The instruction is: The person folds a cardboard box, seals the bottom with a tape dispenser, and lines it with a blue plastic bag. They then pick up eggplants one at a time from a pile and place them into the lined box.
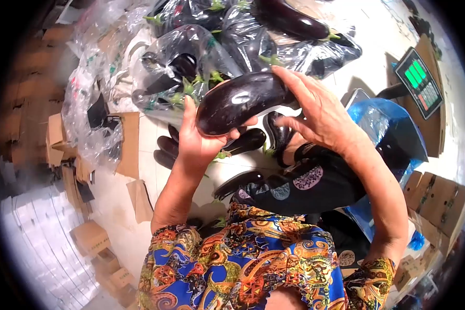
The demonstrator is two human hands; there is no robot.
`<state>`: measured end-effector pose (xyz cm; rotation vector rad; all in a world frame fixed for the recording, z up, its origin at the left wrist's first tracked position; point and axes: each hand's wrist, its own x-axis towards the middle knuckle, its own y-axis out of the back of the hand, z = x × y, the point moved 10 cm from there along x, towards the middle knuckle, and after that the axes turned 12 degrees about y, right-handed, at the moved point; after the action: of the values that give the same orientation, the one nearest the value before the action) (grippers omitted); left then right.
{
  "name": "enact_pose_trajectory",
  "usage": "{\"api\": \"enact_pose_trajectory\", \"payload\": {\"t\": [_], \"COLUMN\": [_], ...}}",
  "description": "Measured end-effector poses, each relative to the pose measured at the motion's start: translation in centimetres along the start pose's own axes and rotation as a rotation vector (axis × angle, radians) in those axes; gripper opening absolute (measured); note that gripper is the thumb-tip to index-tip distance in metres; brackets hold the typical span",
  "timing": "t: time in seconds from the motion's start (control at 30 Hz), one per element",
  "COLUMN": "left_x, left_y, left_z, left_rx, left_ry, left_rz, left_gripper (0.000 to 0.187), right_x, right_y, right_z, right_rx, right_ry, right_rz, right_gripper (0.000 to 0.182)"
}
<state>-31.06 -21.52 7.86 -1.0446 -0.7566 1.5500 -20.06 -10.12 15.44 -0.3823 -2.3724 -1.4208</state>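
A large, glossy dark-purple eggplant (243, 101) is held up in front of me, lying slightly tilted between both hands. My left hand (204, 137) grips its left end from below, thumb up along the side and fingers underneath. Around the right end curves my right hand (320, 106), its fingertips on top and its thumb lower down. The palm side of the right hand is partly hidden. Below the held one, several loose eggplants (248, 140) lie on the light tiled floor. Another eggplant (240, 182) rests beside my dark patterned trousers (279, 192).
Clear plastic bags (201, 44) of eggplants lie ahead, with a large eggplant (289, 20) on top. A digital scale display (418, 82) stands at right, near a blue plastic-lined container (413, 129). Cardboard pieces (129, 144) and crumpled plastic (82, 98) are at left, boxes (434, 199) at right.
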Motion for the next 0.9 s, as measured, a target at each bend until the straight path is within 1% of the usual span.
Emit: {"api": "enact_pose_trajectory", "payload": {"t": [0.03,0.07,0.1,0.13,0.17,0.2,0.23,0.27,0.3,0.33,0.37,0.4,0.43,0.47,0.5,0.53,0.6,0.63,0.67,0.7,0.73,0.8,0.83,0.9], "left_x": [0.6,0.7,1.1,1.3,1.3,1.5,2.0,2.4,3.0,3.3,3.9,4.4,5.1,5.5,5.9,6.2,6.7,6.8,7.0,7.0,6.8,6.1,5.7,4.6], "left_y": [-0.4,-0.8,-1.5,-2.6,-2.2,-1.8,-2.1,-2.4,-4.0,-3.9,-4.0,-3.9,-3.7,-3.4,-3.1,-3.0,-2.8,-2.6,-2.4,-2.1,-1.8,-1.9,-1.7,-4.3], "left_z": [-0.4,-0.4,-0.5,-0.5,-0.4,-0.3,0.2,0.6,0.7,0.6,0.4,0.1,0.0,-0.1,-0.2,-0.2,-0.4,-0.5,-0.7,-0.5,-0.5,-0.4,0.1,0.1], "left_rx": [-0.006,0.077,0.171,0.265,0.592,0.650,0.766,0.879,0.779,0.692,0.586,0.480,0.453,0.457,0.460,0.464,0.517,0.546,0.574,0.657,0.735,0.918,1.194,1.520], "left_ry": [0.046,0.047,0.020,-0.009,-0.004,-0.037,-0.106,-0.177,-0.248,-0.267,-0.283,-0.298,-0.297,-0.312,-0.327,-0.344,-0.310,-0.292,-0.273,-0.310,-0.302,-0.332,-0.436,-0.617], "left_rz": [-0.034,-0.092,-0.166,-0.239,-0.081,0.105,0.104,0.106,0.079,0.085,0.077,0.071,0.061,0.078,0.094,0.111,0.144,0.155,0.165,0.186,0.229,0.327,0.441,0.527], "left_gripper": [0.091,0.094,0.087,0.081,0.077,0.074,0.072,0.069,0.064,0.064,0.065,0.066,0.071,0.071,0.072,0.072,0.073,0.074,0.075,0.076,0.079,0.081,0.085,0.084], "right_x": [-0.5,-1.0,-1.5,-2.0,-2.7,-3.4,-3.9,-4.0,-4.4,-4.5,-4.9,-5.1,-5.4,-5.9,-4.9,-5.1,-5.1,-4.8,-5.2,-5.5,-5.9,-6.5,-6.7,-6.8], "right_y": [-0.2,-0.5,-0.4,-0.6,-0.9,-1.3,-1.3,-1.7,-2.3,-2.8,-1.9,-1.9,-2.0,-2.2,-2.6,-2.7,-3.1,-2.6,-2.4,-2.3,-2.3,-2.4,-2.4,-2.6], "right_z": [1.7,3.1,3.7,4.0,4.2,4.3,4.0,3.6,3.9,3.9,4.0,4.2,4.5,5.0,5.0,5.4,5.5,6.0,6.6,6.8,7.0,7.1,7.2,7.2], "right_rx": [0.140,0.285,0.338,0.439,0.539,0.636,0.692,0.788,0.781,0.775,0.654,0.637,0.622,0.605,0.595,0.654,0.780,0.782,0.784,0.784,0.786,0.798,0.801,0.849], "right_ry": [-0.087,-0.172,-0.289,-0.359,-0.429,-0.499,-0.556,-0.607,-0.622,-0.638,-0.698,-0.725,-0.752,-0.780,-0.640,-0.648,-0.664,-0.621,-0.642,-0.661,-0.680,-0.656,-0.643,-0.633], "right_rz": [0.001,0.005,-0.058,-0.099,-0.139,-0.177,-0.179,-0.291,-0.334,-0.375,-0.436,-0.420,-0.405,-0.389,-0.329,-0.322,-0.306,-0.207,-0.179,-0.196,-0.215,-0.210,-0.207,-0.203], "right_gripper": [0.070,0.067,0.057,0.055,0.053,0.052,0.055,0.062,0.066,0.069,0.073,0.073,0.074,0.074,0.067,0.064,0.058,0.052,0.051,0.052,0.054,0.055,0.057,0.061]}}
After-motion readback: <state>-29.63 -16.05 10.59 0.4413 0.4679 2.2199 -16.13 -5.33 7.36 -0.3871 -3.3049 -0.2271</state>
